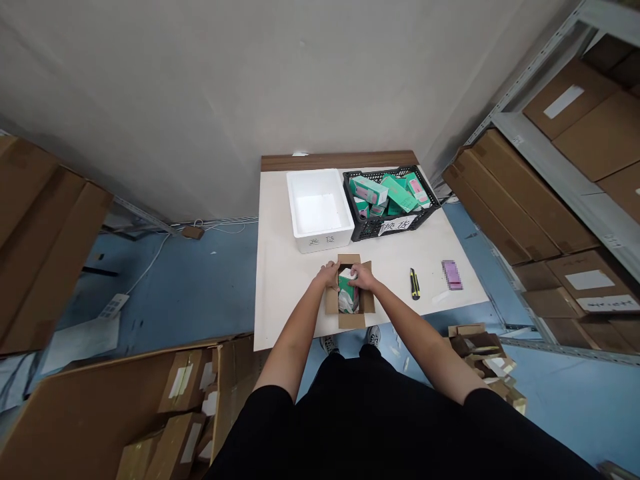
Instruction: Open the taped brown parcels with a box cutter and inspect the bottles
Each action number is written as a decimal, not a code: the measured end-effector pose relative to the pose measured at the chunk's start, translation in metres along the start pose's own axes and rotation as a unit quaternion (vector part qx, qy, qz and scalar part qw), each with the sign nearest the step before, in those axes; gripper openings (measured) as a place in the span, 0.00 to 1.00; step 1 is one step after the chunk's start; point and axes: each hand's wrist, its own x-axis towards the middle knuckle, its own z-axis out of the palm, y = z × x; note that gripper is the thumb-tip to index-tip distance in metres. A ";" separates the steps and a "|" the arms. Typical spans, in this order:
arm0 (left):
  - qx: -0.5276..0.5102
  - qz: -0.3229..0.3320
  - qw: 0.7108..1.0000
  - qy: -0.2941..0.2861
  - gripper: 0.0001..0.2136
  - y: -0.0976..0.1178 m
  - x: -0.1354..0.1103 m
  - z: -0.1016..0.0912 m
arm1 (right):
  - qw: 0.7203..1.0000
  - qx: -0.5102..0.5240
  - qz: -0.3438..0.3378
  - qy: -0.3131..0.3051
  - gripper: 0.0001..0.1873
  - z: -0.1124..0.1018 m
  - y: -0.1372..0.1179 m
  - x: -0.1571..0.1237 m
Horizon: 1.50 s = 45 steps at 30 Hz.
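A small open cardboard box sits on the white table near its front edge, flaps spread. Inside it stands a green and white product box with white wrapping below it. My left hand rests on the cardboard box's left rim, fingers curled against the green box. My right hand is closed over the top right of the green box.
A white foam box and a black crate holding several green boxes stand at the table's back. A utility knife and a pink item lie to the right. Cardboard cartons lie left, shelving with cartons stands right.
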 end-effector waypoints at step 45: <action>-0.100 0.036 0.950 0.293 0.29 0.080 -0.042 0.014 | 0.980 -0.046 0.076 0.179 0.37 -0.012 0.071 -0.060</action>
